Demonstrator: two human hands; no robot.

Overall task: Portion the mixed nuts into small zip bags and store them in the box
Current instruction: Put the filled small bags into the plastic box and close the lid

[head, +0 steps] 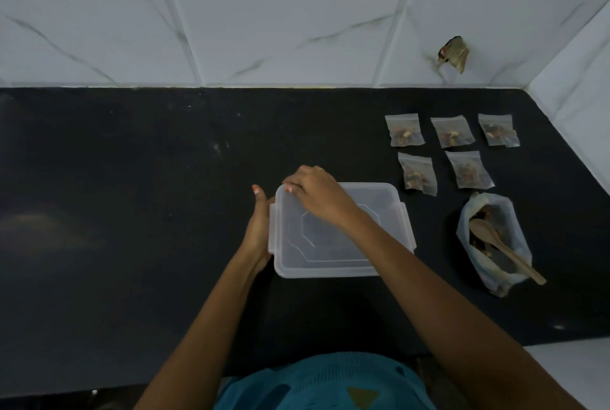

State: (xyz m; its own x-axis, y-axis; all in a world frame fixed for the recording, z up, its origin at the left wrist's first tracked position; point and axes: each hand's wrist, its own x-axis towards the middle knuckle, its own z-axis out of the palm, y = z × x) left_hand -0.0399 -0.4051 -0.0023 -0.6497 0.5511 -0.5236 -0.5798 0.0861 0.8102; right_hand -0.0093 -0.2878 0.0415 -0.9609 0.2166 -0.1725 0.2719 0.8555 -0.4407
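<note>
A clear plastic box (pixel 379 244) with its lid on lies on the black counter in front of me. My left hand (pixel 259 228) grips its left side, thumb up. My right hand (pixel 317 193) reaches across the lid and curls its fingers over the far left corner of the lid. Several small zip bags (pixel 417 172) holding mixed nuts lie in two rows to the right of the box. An open bag of mixed nuts (pixel 491 238) with a wooden spoon (pixel 505 249) in it sits at the right.
The black counter (pixel 132 211) stretches to the left. A white marble-tiled wall (pixel 264 13) closes the back and the right side. A scrap of torn wrapper (pixel 455 53) sticks on the wall at the back right.
</note>
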